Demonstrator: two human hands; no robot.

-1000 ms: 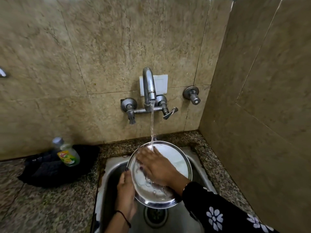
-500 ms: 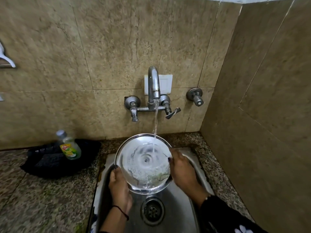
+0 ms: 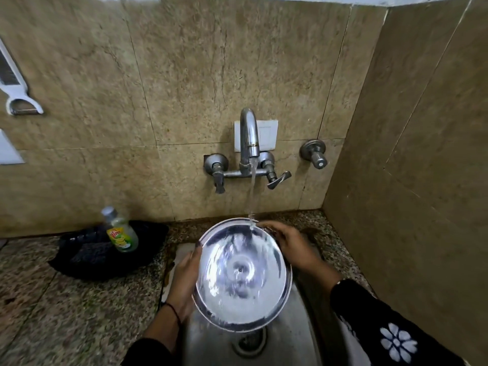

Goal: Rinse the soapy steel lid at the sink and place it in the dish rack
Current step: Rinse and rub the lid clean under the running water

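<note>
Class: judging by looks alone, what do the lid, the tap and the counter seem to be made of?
Lid: polished steel, by its mirror-like reflections under the water.
Tap: metal, probably chromed or steel; grey shine, duller on the valves.
Counter: speckled stone, likely granite; mottled brown and black grains.

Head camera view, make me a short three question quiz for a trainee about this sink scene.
1. True or false: water from the tap is landing on the steel lid.
2. Which holds the lid's far rim? A) left hand B) right hand
3. Fill in: the dish soap bottle stands on the person's ____ side of the sink.

Key: 1 true; 2 B; 3 left.
</note>
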